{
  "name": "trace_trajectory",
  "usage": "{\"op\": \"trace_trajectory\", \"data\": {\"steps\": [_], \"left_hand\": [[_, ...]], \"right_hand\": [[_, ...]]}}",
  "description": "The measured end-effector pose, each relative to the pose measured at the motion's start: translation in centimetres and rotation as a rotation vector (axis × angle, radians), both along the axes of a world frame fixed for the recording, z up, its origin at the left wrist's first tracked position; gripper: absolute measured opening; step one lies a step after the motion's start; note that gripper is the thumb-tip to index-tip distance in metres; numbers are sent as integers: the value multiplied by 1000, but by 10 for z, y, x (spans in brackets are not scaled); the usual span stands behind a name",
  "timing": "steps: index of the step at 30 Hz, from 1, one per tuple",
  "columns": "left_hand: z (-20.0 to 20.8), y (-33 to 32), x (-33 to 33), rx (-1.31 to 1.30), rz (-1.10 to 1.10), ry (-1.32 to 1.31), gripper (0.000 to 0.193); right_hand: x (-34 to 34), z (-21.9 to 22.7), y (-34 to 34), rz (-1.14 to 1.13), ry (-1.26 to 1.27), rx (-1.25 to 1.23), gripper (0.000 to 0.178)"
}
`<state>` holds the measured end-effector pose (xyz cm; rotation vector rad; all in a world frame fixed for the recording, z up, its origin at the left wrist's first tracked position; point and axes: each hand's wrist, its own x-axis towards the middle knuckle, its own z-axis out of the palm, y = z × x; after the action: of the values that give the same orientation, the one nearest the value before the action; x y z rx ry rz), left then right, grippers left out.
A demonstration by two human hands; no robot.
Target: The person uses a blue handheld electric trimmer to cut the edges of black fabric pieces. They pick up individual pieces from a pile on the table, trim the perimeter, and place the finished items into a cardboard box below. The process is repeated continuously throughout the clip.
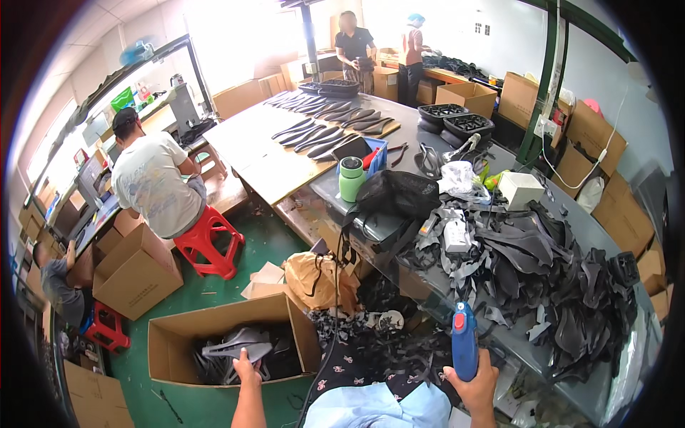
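Observation:
My left hand [247,368] reaches into an open cardboard box [163,349] and grips a grey saddle-shaped part [239,344] by its near edge. More dark parts lie beneath it in the box. Closed around the body of a blue handheld tool [464,344] with a red button is my right hand [477,385]. The tool points upward beside the table edge, apart from the heap of dark, curved parts and scraps [528,264]. Its working tip is too small to make out.
A grey-topped table [385,143] fills the right side, with rows of dark curved pieces [321,128], a green bottle [351,180] and a black mesh bag [396,192]. Dark scraps [371,314] lie below its edge. A seated person [153,171] on a red stool [210,242] is at left.

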<state>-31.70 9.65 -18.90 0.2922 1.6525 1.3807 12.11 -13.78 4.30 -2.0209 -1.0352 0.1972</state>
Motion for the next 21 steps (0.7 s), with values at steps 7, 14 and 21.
{"op": "trace_trajectory", "data": {"steps": [7,14,21], "left_hand": [[-127,-40,31,-208,-424,119,9],[55,-85,257,472,-1550,687,23],[153,-58,422,856,-1375,360,18]], "right_hand": [[2,-8,-9,-28,-7,-56,48],[7,-7,-18,-92,57,-51,50],[12,-14,-29,-87,15,34,46]]}}
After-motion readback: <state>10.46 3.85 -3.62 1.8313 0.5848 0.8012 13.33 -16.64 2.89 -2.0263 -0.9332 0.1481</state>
